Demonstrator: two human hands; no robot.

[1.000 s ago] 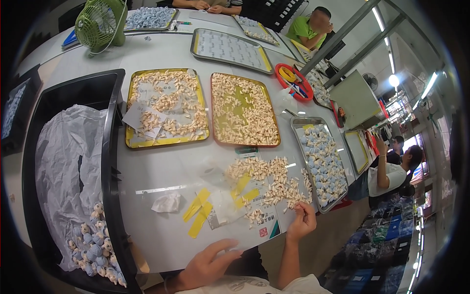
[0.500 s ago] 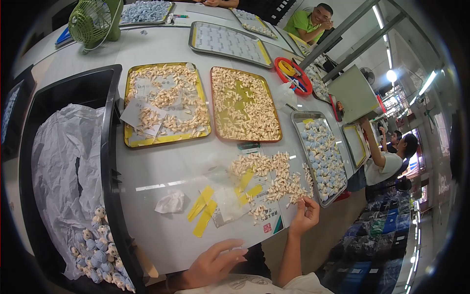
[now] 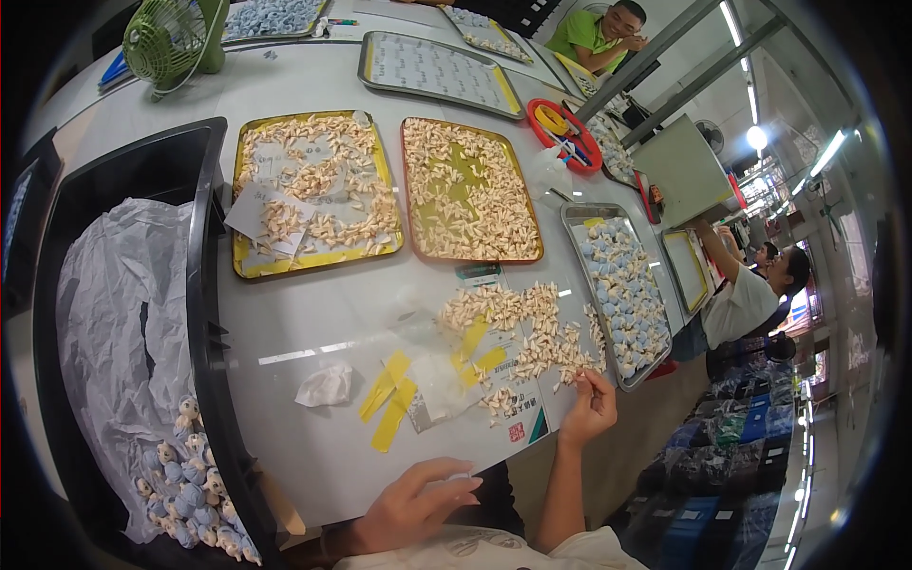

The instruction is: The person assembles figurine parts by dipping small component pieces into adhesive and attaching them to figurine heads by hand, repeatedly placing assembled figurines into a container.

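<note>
My right hand is closed in a pinch at the near right edge of a loose pile of small cream pointed pieces. Whatever lies between its fingertips is too small to make out. Lower down, near the table's front edge, my left hand is half curled, its thumb and forefinger close together around a small pale thing I cannot name. Beyond the pile lie two trays of similar cream pieces, a red-rimmed one and a yellow-lined one. A metal tray of blue-and-white pieces stands to the right.
At left is a deep black bin holding white paper and small blue-and-cream figures. Yellow tape strips and a crumpled tissue lie on the table. Farther off are a green fan, a red basin and other people.
The view has shifted slightly, so the table appears a little higher and farther left. My right hand remains pinched by the pile, and my left hand keeps nearly the same pose.
</note>
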